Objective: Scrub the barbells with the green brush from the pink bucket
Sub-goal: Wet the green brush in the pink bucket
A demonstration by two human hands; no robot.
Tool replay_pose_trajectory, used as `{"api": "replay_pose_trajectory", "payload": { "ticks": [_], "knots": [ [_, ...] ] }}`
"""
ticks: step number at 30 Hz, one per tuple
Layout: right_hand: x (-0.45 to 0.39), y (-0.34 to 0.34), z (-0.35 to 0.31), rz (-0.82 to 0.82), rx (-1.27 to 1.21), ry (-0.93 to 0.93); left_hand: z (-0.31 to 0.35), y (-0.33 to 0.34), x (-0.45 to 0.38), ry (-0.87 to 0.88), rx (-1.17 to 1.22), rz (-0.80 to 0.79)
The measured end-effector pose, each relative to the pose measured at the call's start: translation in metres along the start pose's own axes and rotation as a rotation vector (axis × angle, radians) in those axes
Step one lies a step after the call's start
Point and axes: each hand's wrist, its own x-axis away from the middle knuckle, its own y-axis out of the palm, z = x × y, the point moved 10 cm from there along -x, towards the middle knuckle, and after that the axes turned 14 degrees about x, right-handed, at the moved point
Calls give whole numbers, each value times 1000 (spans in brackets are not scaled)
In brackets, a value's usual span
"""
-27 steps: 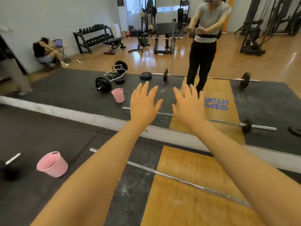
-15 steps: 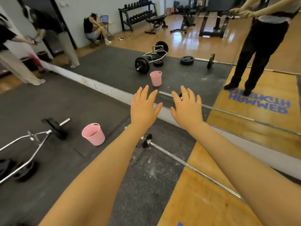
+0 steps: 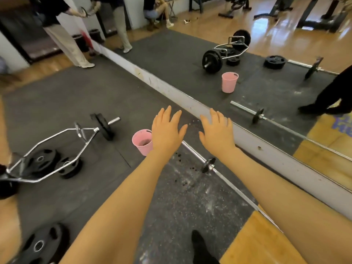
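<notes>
A pink bucket [image 3: 142, 144] stands on the dark rubber mat, its right side hidden behind my left hand [image 3: 166, 130]. Something dark lies inside it; no green brush shows. A long chrome barbell [image 3: 231, 184] with a small black plate lies on the mat, running from beside the bucket to the lower right. My right hand [image 3: 217, 133] hovers above that bar's far end. Both hands are stretched forward, palms down, fingers straight and spread, holding nothing.
A wall mirror [image 3: 266, 77] with a white base runs along the right, repeating the bucket and bars. A chrome hex bar [image 3: 57, 147] with black plates lies at left. A loose plate [image 3: 41, 244] sits at lower left. People stand at the back left. My dark shoe [image 3: 200, 246] shows below.
My view has swung left and down and moved closer; the bucket now sits right under my left hand. Both hands stay outstretched and empty as before.
</notes>
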Motion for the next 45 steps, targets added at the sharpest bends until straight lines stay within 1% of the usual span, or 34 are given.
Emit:
{"api": "replay_pose_trajectory", "payload": {
  "ticks": [6,12,15,19,24,30,32,35,40,45],
  "knots": [
    [-106,21,-91,20,-6,-106,-119,-18,-45,-78,-85,26],
    [-208,47,-184,-29,-55,-216,-238,-43,-87,-212,-141,51],
    [-243,62,-231,-75,-51,-274,-292,-50,-100,-271,-141,26],
    [-291,78,-290,-122,-73,-295,-364,-57,-124,-291,-136,-14],
    [-355,103,-357,-173,-69,-230,-459,-63,-171,-261,-130,-71],
    [-422,131,-423,-268,-78,-39,-558,-65,-235,-111,-99,-199],
    [-437,137,-437,-296,-96,20,-588,-62,-250,-100,-85,-241],
    [-452,151,-450,-347,-101,88,-620,-51,-270,-84,-44,-306],
    [-484,185,-459,-428,-90,175,-655,-16,-311,-35,1,-395],
    [-532,215,-474,-438,-93,190,-690,14,-343,9,26,-409]
  ]
}}
